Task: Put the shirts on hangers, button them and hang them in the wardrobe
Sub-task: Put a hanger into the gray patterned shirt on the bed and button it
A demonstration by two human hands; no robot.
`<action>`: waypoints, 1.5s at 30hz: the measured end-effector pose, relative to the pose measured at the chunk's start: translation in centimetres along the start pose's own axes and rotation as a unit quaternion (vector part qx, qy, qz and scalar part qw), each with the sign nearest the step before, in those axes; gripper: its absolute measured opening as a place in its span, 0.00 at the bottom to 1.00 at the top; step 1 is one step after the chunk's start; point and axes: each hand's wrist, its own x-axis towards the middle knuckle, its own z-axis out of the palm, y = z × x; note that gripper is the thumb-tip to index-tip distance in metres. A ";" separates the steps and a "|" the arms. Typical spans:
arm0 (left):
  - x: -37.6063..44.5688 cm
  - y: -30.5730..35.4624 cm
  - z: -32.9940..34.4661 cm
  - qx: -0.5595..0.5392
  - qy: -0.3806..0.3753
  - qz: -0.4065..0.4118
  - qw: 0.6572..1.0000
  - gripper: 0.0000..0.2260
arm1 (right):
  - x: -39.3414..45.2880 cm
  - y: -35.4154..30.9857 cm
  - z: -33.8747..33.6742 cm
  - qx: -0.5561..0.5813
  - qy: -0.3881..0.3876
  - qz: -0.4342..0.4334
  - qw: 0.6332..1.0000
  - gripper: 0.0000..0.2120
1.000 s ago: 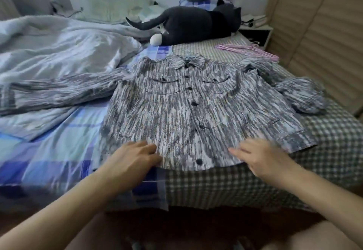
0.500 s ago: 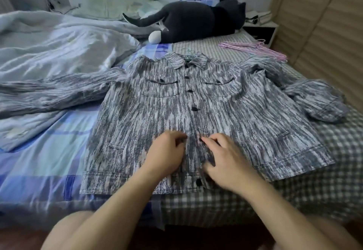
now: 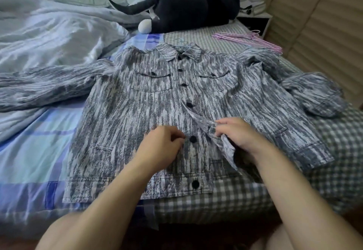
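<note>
Head view: shirt [image 3: 137, 116] is the landmark, spread flat, front up, collar away from the person, on the bed [image 3: 225, 206].
Duvet [image 3: 49, 33]: left of and beyond the shirt; shirt's left sleeve lies out across it.
Left hand [image 3: 161, 147]: on the shirt's lower front, just left of the placket, fingers curled, pinching the fabric beside a black button [image 3: 193, 139]; whether it touches the button itself, can't tell.
Lower buttons: that one and the hem button [image 3: 195, 184] sit exposed, not done up; the buttons above, toward the collar, look closed.
Right hand [image 3: 233, 137]: just right of the placket, gripping the shirt's free front edge, which is lifted and folded back off the button strip.
Plush cat [image 3: 186, 10]: beyond the collar, well apart from the shirt.
Pink hangers [image 3: 249, 40]: beyond the shirt's right shoulder, on the bed.
Wardrobe door [image 3: 324, 33]: right of the shirt, past the bed edge.
Hanger inside shirt: something pale shows at the collar, can't tell.
Step (judged): fastening the second-lowest button.
Risk: buttonhole matched to the wrong button, since two are open; front would sit skewed.
Risk: edge slips from the right-hand pinch; stiff fabric, hole hard to find.
Risk: hem hangs at the bed edge; a tug could drag the shirt off.
</note>
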 end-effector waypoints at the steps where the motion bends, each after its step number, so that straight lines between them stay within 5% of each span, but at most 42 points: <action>1: -0.1 0.3 0.2 0.014 0.004 0.004 1.000 0.07 | 0.1 -0.1 -0.6 0.065 -0.014 0.039 0.997 0.16; 4: -0.1 1.2 1.4 0.065 0.032 0.030 0.997 0.08 | 0.7 0.3 -1.5 0.238 -0.083 0.105 0.962 0.27; 11: 0.4 2.5 2.6 0.073 0.047 0.040 0.995 0.02 | 1.2 -0.8 -2.1 0.238 -0.111 0.134 0.956 0.26; 17: -0.2 2.6 2.4 0.006 0.038 0.000 0.999 0.05 | -0.7 0.2 0.6 0.030 -0.053 0.034 0.998 0.27; 27: 0.0 2.6 1.4 -0.090 0.028 -0.051 0.994 0.08 | -0.6 -1.1 1.2 -0.021 -0.128 0.011 0.992 0.15; 35: 0.3 2.2 1.2 -0.296 -0.005 -0.124 0.947 0.04 | 0.6 -1.0 -0.2 0.045 -0.181 0.043 0.981 0.17; 45: 0.4 2.3 1.5 -0.432 -0.002 -0.194 0.881 0.04 | -0.4 -0.1 1.3 0.161 -0.185 0.062 0.967 0.36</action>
